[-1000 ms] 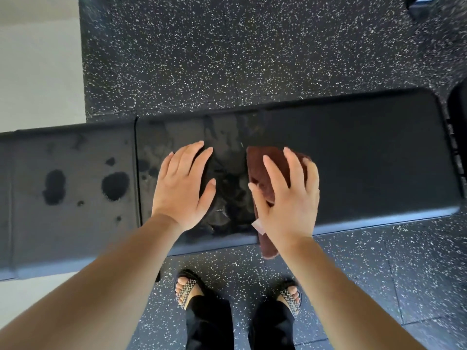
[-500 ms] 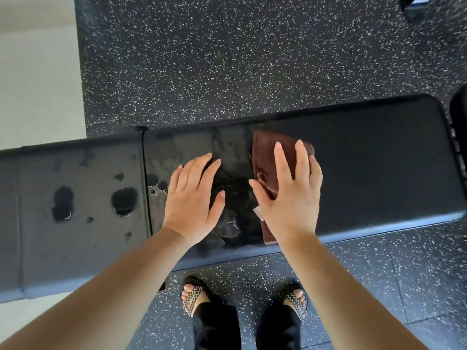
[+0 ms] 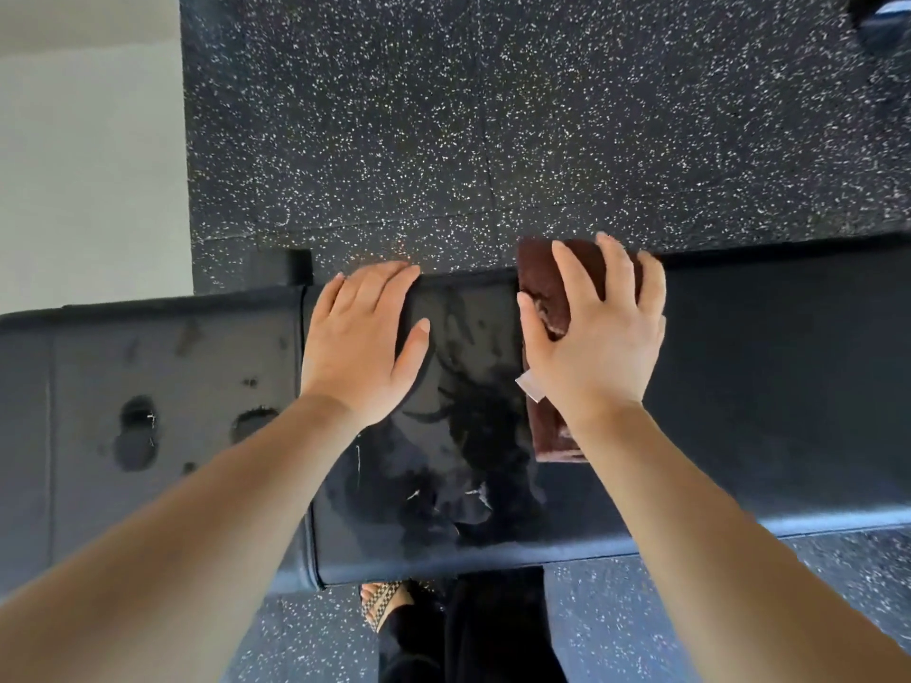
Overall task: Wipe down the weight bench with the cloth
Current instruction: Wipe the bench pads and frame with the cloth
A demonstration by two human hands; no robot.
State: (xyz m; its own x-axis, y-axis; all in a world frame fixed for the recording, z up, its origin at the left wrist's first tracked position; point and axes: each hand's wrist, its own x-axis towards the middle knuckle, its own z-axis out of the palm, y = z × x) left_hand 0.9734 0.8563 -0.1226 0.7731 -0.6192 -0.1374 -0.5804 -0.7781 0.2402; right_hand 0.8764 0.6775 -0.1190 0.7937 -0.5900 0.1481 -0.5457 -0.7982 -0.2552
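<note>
A black padded weight bench (image 3: 769, 386) runs left to right across the view, with wet smears in its middle and dark wet spots (image 3: 135, 436) on its left pad. A folded dark brown cloth (image 3: 542, 283) lies across the bench, its far end over the far edge. My right hand (image 3: 599, 337) presses flat on the cloth, fingers spread. My left hand (image 3: 360, 337) rests flat on the bench beside it, fingertips at the far edge, holding nothing.
Black speckled rubber flooring (image 3: 493, 115) surrounds the bench. A pale floor area (image 3: 88, 165) lies at the left. My sandalled foot (image 3: 379, 603) and dark trousers stand at the near side of the bench. A dark object (image 3: 882, 17) sits at the top right corner.
My right hand has pushed the cloth away from me, from the near edge to the far edge of the bench. My left hand has slid forward too, and the view has moved closer.
</note>
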